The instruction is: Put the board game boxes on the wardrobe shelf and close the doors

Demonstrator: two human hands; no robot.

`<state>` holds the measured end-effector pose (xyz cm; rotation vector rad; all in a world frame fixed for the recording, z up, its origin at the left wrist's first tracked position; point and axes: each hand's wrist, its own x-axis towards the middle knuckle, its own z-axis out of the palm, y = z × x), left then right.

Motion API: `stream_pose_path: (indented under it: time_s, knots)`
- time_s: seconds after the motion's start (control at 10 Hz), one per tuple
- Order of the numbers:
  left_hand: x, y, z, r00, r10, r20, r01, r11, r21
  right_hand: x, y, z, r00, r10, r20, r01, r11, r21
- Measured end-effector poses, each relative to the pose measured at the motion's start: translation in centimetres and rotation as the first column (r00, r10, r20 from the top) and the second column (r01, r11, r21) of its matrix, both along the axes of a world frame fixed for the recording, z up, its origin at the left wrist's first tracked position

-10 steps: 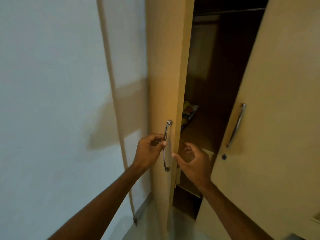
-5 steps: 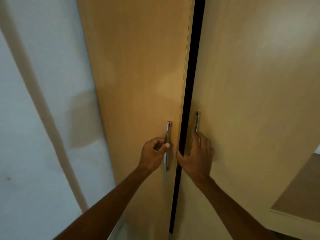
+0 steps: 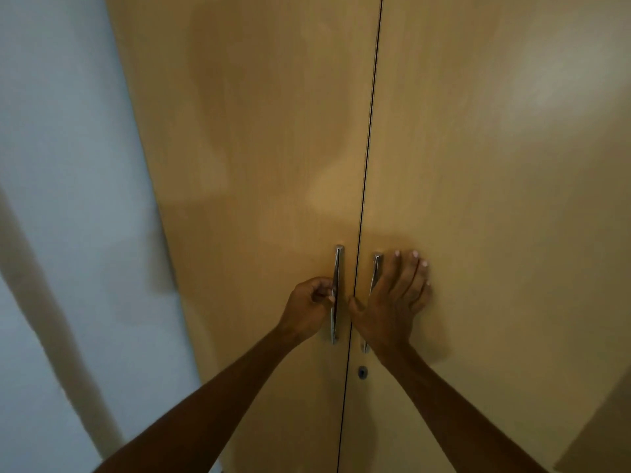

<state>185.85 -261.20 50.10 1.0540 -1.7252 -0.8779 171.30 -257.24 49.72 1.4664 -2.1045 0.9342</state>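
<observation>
Right handle (image 3: 375, 271) middle hidden behind right hand (image 3: 392, 302); right door (image 3: 495, 165) cut off by edges.

Both wardrobe doors (image 3: 266, 158) are plain honey-tan wood laminate; their two handles (image 3: 336, 295) are silvery metal; the wall (image 3: 68, 148) left is pale bluish-white.

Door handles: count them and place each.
2. Left handle on the left door, gripped by the left hand; right handle on the right door, partly behind the right hand.
</observation>
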Motion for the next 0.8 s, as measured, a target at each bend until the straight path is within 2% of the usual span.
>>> stream_pose_path:
  time_s: [0.2,0.3,0.4,0.5,0.6,0.7,0.8]
  knots:
    - [0.8,0.2,-0.6,0.999,0.012,0.034,-0.011,1.0,-0.025,-0.3,0.2,-0.2,0.999,0.041,-0.031,-0.041,0.999,-0.004]
    - [2.2,1.6,-1.0,0.996,0.089,0.031,-0.087,0.995,-0.057,0.0,1.3,0.0,0.992,0.127,0.014,-0.127,0.992,0.003]
    - [4.6,4.1,-1.4,0.978,0.197,0.074,-0.191,0.978,-0.081,1.2,3.2,-0.3,0.956,0.275,0.101,-0.279,0.96,0.026]
    - [7.9,7.6,-1.9,0.941,0.306,0.144,-0.283,0.946,-0.158,2.9,5.9,-1.3,0.932,0.347,0.107,-0.355,0.932,0.067]
    - [11.6,12.0,-2.7,0.873,0.391,0.292,-0.312,0.908,-0.281,4.9,8.9,-2.9,0.892,0.425,0.153,-0.448,0.877,0.173]
    - [15.0,17.1,-4.0,0.776,0.426,0.466,-0.312,0.9,-0.303,7.3,12.3,-4.8,0.837,0.502,0.218,-0.547,0.787,0.285]
    - [17.2,21.8,-6.1,0.642,0.414,0.645,-0.363,0.905,-0.22,8.8,15.0,-6.5,0.777,0.579,0.248,-0.626,0.666,0.406]
